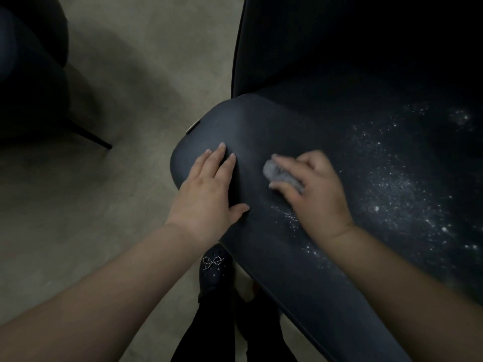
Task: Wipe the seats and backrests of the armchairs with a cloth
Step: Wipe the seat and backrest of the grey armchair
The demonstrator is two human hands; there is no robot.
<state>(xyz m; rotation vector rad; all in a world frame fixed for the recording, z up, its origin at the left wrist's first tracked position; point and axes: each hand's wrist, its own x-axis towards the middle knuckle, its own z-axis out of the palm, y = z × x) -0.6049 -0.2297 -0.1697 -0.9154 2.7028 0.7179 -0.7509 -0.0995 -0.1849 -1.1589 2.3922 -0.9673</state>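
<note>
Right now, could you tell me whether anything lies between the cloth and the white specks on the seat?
Nothing visible does: the cloth, held by the right hand, rests on the seat, with bare upholstery up to the specks.

Both bare forearms reached forward and down, converging toward the middle. The left hand (209, 189) lay flat, palm down, fingers straight and slightly spread, thumb angled out to the right. The right hand (317, 194) (slightly blurred) was curled, its fingers and thumb gripping a small wad, knuckles up and the wrist bent. The two hands sat near each other, not touching.
</note>
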